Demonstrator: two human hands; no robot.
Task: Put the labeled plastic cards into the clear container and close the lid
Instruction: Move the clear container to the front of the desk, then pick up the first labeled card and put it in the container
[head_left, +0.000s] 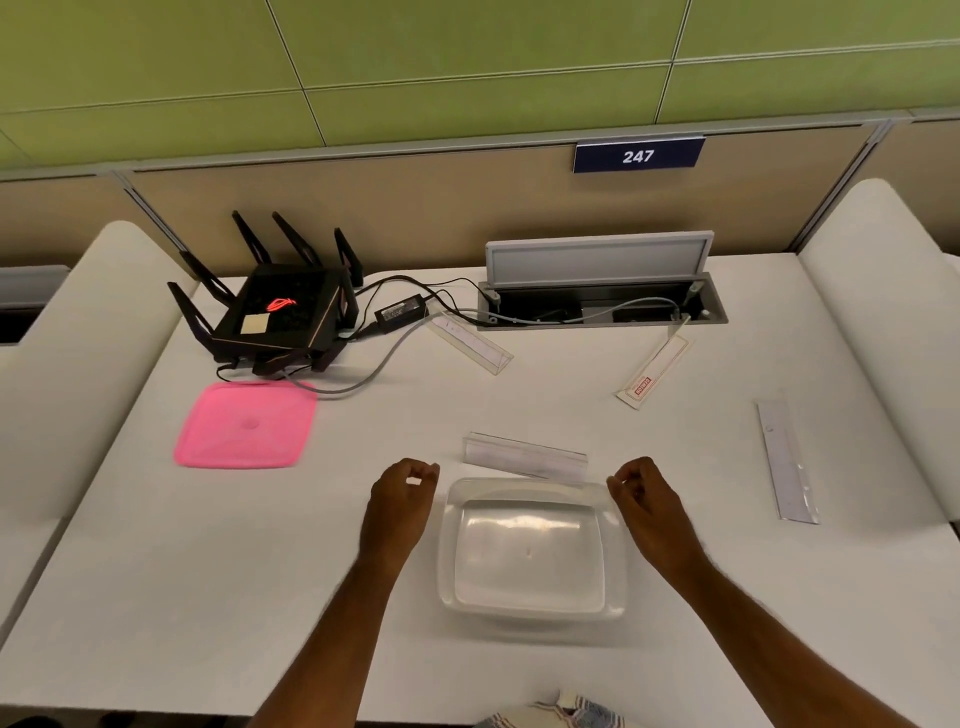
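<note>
four plastic cards (524, 457) (one red-labeled), one clear container (530, 551), one pink lid (247, 423), one router (280, 312)

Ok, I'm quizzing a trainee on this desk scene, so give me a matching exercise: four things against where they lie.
Things:
1. pink lid
2. clear container
3. black router
4. red-printed card

Places:
A. between the two hands
B. far left, by the partition
C. just below the open cable tray
D. left, in front of the router

Pairs: 1-D, 2-A, 3-B, 4-C
</note>
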